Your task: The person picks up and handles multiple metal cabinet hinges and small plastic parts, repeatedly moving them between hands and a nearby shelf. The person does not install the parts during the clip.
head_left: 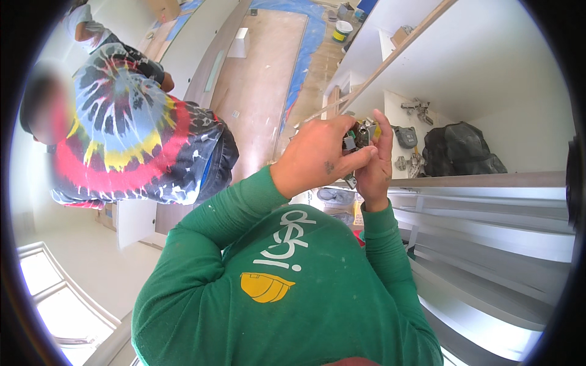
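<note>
In front of my chest, both hands are closed around a small cluster of metal cabinet hinges (365, 135), silver and dark with grey parts. My left hand (317, 151) comes over them from the left, its thumb reaching across toward the right palm. Cupped on the other side is my right hand (377, 166), with one finger raised. The fingers hide much of the hinges, so I cannot tell how many there are. More metal hinges (419, 108) lie on the white cabinet shelf just to the right.
A black bag (461, 151) and a small grey pouch (405, 136) sit in the cabinet. White drawers or shelves (482, 213) are below. A person in a tie-dye shirt (128, 122) stands close on my left, another behind. A bucket (342, 30) stands far ahead near blue floor covering (310, 46).
</note>
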Demonstrator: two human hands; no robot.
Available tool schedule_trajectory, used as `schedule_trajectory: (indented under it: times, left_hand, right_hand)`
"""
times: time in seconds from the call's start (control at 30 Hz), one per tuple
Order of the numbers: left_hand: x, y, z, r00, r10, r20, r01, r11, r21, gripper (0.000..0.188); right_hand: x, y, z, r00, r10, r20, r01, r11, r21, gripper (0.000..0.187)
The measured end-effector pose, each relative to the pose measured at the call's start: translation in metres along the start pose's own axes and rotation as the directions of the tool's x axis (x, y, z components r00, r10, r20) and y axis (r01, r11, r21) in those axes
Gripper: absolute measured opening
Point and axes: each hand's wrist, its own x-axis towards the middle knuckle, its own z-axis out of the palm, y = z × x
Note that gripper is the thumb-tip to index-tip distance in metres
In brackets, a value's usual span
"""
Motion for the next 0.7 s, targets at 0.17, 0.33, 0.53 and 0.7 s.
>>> schedule_trajectory:
  times: [0.17,0.33,0.53,0.7]
  left_hand:
    - [0.001,0.002,-0.007,0.993,-0.07,0.096,0.071,0.997,-0.015,0.051]
    - [-0.002,-0.017,0.001,0.99,-0.06,0.131,0.083,0.979,-0.185,0.046]
    - [-0.009,-0.034,0.02,0.962,-0.202,0.185,0.27,0.819,-0.507,0.043]
    - [-0.009,-0.048,0.032,0.938,-0.282,0.2,0.345,0.713,-0.611,0.041]
  right_hand:
    - [0.0,0.002,-0.011,0.999,0.01,-0.053,-0.016,0.992,-0.128,0.053]
    - [0.013,-0.019,-0.002,0.999,0.007,-0.046,-0.023,0.929,-0.369,0.042]
    - [0.025,-0.01,0.001,0.993,-0.117,0.006,0.098,0.806,-0.584,0.032]
    - [0.029,0.003,0.001,0.998,-0.039,-0.041,0.009,0.826,-0.564,0.027]
